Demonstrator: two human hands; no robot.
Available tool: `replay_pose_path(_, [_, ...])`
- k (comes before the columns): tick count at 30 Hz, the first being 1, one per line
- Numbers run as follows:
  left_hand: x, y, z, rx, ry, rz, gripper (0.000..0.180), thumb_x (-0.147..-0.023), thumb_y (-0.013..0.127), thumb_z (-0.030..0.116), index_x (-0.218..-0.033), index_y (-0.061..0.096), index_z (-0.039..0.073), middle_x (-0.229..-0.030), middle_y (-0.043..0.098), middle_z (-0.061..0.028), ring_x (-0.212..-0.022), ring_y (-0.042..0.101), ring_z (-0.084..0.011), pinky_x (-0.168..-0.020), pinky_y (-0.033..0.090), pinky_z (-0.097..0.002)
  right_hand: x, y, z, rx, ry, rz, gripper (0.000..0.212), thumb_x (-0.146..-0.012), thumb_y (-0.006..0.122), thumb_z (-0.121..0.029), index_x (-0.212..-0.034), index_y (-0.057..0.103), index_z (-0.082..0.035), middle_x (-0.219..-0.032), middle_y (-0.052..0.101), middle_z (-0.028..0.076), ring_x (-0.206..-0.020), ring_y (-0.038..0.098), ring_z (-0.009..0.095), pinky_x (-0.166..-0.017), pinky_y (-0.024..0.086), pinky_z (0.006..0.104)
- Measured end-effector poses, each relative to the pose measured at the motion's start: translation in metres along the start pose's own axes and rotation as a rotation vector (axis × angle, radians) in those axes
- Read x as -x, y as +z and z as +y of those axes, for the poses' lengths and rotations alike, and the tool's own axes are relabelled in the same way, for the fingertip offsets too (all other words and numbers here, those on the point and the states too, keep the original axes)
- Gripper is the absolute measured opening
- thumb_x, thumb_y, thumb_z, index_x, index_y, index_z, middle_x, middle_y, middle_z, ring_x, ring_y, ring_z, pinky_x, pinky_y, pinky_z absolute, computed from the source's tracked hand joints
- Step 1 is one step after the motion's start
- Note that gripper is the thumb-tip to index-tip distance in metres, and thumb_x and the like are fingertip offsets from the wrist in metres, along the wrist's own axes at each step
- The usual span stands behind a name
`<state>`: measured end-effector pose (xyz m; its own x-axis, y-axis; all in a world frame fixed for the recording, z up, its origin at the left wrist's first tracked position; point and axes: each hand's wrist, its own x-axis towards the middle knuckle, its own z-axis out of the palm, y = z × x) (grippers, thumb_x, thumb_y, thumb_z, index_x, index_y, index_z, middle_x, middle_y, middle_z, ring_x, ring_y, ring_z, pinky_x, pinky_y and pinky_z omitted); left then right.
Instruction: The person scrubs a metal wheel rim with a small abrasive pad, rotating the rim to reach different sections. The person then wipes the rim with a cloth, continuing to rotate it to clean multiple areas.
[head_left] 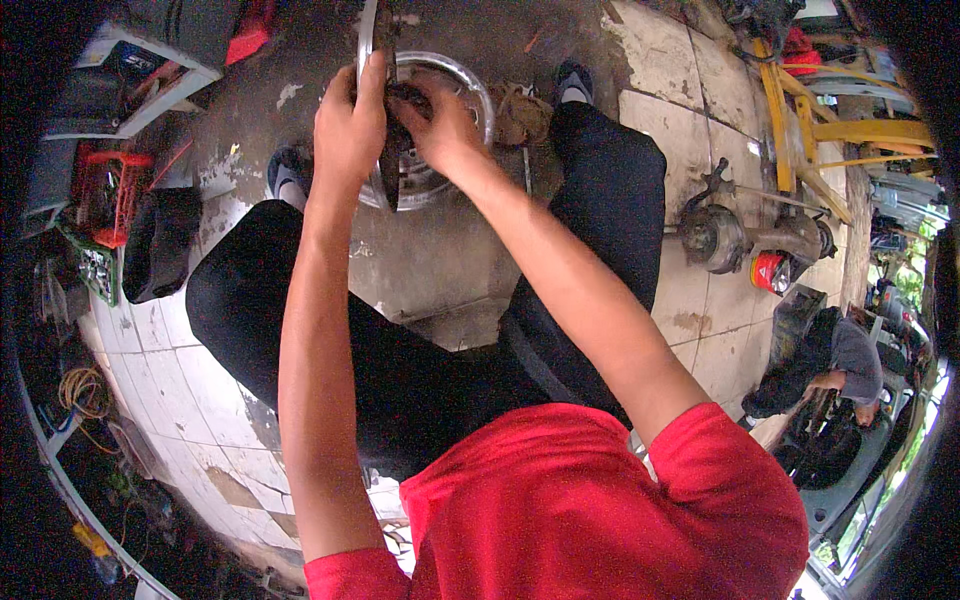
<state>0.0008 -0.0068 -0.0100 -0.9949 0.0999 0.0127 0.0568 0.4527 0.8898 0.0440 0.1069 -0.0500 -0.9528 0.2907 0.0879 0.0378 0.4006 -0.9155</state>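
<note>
Your left hand (350,130) is gripping a metal disc (368,42) edge-on, your right hand (440,125) curling around a dark part (408,97) beside it.

glossy metal wheel rim (430,186); matt cloth shirt (600,500)

On the tiled floor (735,300), toward its right edge, you have a metal axle (765,240) beside a red can (768,272); a yellow frame (784,130) is near its far right corner.
</note>
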Motion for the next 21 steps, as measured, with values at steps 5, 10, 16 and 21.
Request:
replay_pose_path(5, [-0.002, 0.0, 0.005, 0.005, 0.006, 0.001, 0.06, -0.093, 0.048, 0.053, -0.109, 0.061, -0.004, -0.104, 0.064, -0.0275, -0.105, 0.06, -0.0408, -0.088, 0.045, -0.0417, -0.011, -0.004, -0.004, 0.003, -0.14, 0.004, 0.028, -0.087, 0.065, -0.011, -0.113, 0.061, -0.001, -0.109, 0.066, 0.018, -0.102, 0.065, 0.03, -0.086, 0.05, 0.0356])
replay_pose_path(10, [-0.007, 0.003, 0.003, 0.031, 0.018, 0.022, 0.059, -0.094, 0.047, 0.052, -0.11, 0.061, -0.004, -0.102, 0.064, -0.0275, -0.103, 0.061, -0.0414, -0.087, 0.045, -0.042, -0.013, 0.002, 0.013, -0.084, -0.092, -0.055, 0.029, -0.085, 0.066, -0.009, -0.112, 0.062, -0.001, -0.108, 0.067, 0.015, -0.101, 0.065, 0.027, -0.088, 0.05, 0.0365])
replay_pose_path(16, [-0.01, 0.0, -0.007, 0.014, 0.002, 0.042, 0.062, -0.093, 0.047, 0.053, -0.113, 0.06, -0.004, -0.105, 0.063, -0.0288, -0.105, 0.06, -0.0413, -0.088, 0.045, -0.042, -0.014, -0.004, -0.005, -0.04, -0.18, -0.038, 0.03, -0.083, 0.065, -0.007, -0.112, 0.062, -0.001, -0.11, 0.066, 0.018, -0.103, 0.064, 0.032, -0.088, 0.05, 0.0388])
replay_pose_path(21, [-0.01, 0.003, -0.004, 0.027, 0.004, 0.033, 0.065, -0.093, 0.047, 0.055, -0.116, 0.059, -0.004, -0.108, 0.063, -0.0292, -0.108, 0.059, -0.0417, -0.091, 0.044, -0.0417, -0.005, 0.001, 0.01, 0.104, -0.099, -0.091, 0.028, -0.082, 0.064, -0.005, -0.111, 0.062, -0.001, -0.104, 0.067, 0.018, -0.102, 0.064, 0.034, -0.087, 0.05, 0.0407])
